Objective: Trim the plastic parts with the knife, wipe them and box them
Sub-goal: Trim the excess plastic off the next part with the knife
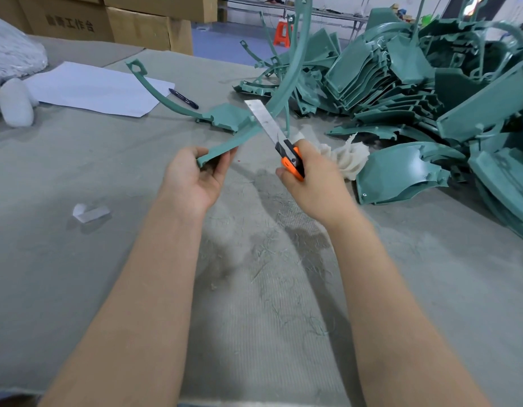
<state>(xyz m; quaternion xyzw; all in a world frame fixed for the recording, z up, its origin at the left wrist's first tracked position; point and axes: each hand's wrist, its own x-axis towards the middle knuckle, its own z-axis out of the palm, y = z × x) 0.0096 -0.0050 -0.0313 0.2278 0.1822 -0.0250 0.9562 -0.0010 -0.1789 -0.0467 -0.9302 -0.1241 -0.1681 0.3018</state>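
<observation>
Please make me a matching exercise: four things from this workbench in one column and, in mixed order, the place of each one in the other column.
1 knife
2 curved green part
3 pen
4 white cloth

a beside the white paper
b in the left hand
c on the table, just beyond the right hand
d in the right hand

Pairs: 1-d, 2-b, 3-a, 4-c

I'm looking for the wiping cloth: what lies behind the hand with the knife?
A crumpled white cloth lies on the table just beyond the right hand, next to a green plastic part. The hand covers the cloth's near side.
</observation>
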